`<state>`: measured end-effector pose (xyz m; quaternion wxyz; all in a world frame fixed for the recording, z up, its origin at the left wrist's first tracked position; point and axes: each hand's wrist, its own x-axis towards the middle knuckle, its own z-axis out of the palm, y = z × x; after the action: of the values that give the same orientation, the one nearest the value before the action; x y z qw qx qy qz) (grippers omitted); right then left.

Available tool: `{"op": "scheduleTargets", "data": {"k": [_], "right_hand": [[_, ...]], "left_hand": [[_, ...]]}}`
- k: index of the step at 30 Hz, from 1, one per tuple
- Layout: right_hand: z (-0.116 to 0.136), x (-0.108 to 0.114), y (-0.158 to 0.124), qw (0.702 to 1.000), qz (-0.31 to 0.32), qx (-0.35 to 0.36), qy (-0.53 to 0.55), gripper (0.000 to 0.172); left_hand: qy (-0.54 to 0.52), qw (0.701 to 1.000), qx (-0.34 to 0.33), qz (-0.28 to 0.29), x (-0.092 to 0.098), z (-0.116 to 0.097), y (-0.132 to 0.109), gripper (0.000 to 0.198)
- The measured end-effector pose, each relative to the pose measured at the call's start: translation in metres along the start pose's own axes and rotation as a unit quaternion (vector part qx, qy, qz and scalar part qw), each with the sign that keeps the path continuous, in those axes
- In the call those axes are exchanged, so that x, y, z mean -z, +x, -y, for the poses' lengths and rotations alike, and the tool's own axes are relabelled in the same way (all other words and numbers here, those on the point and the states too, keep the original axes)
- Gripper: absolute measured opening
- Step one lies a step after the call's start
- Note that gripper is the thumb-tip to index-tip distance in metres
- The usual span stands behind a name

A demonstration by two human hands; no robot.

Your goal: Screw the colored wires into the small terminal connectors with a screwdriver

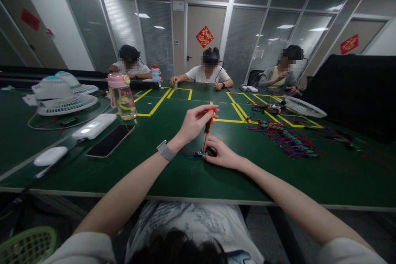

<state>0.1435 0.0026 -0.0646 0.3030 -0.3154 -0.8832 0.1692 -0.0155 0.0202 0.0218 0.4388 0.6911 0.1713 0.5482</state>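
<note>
In the head view my left hand (196,121) is closed around the handle of an orange and black screwdriver (208,126). The screwdriver stands nearly upright, its shaft pointing down at a small green circuit board (201,154) with red and blue wires. My right hand (221,153) rests low on the green table, its fingers gripping the board's right side beside the screwdriver tip. Whether the tip touches a screw is too small to make out. My fingers partly cover the board.
A row of wired circuit boards (289,138) lies to the right. On the left are a phone (110,141), a white power bank (94,126), a pink-lidded bottle (122,97) and white fans (66,101). A black screen (355,95) stands at right. Several people sit across the table (173,177).
</note>
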Motion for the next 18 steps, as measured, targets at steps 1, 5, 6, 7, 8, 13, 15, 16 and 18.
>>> {"op": "scheduleTargets", "data": {"k": [1,5,6,7,8,13,15,16,18], "right_hand": [[-0.0001,-0.0001,0.0,1.0,0.0,0.0,0.001,0.011],[-0.0005,-0.0002,-0.0001,1.0,0.0,-0.004,0.0,0.011],[-0.0004,-0.0001,-0.0002,1.0,0.0,-0.004,0.0,0.011],[-0.0002,0.0,-0.0002,1.0,0.0,-0.004,0.0,0.011],[0.0001,0.0001,-0.0003,1.0,0.0,-0.003,0.0,0.011],[0.0023,0.0011,-0.0003,1.0,0.001,-0.006,0.0,0.011],[0.0026,0.0013,-0.0001,1.0,0.0,-0.007,0.002,0.012],[0.0025,0.0012,-0.0001,1.0,0.001,-0.007,0.002,0.012],[0.002,0.0008,0.0001,1.0,0.001,-0.005,0.003,0.012]], "left_hand": [[0.023,1.0,-0.007,-0.008,-0.0003,-0.0011,-0.0004,0.026],[0.111,0.993,-0.041,-0.029,0.0012,-0.0035,-0.0004,0.019],[0.118,0.991,-0.047,-0.028,0.0018,-0.0034,0.0,0.018],[0.115,0.992,-0.048,-0.023,0.0025,-0.003,0.0004,0.017],[0.101,0.994,-0.045,-0.017,0.003,-0.0024,0.0009,0.018],[-0.007,1.0,0.003,0.003,0.0024,-0.0001,0.0015,0.027],[-0.002,1.0,0.001,-0.003,0.0015,0.0002,0.0008,0.027],[0.008,1.0,-0.005,-0.007,0.0012,0.0004,0.0005,0.026],[0.042,0.999,-0.018,-0.017,0.0012,0.0011,0.0001,0.025]]}}
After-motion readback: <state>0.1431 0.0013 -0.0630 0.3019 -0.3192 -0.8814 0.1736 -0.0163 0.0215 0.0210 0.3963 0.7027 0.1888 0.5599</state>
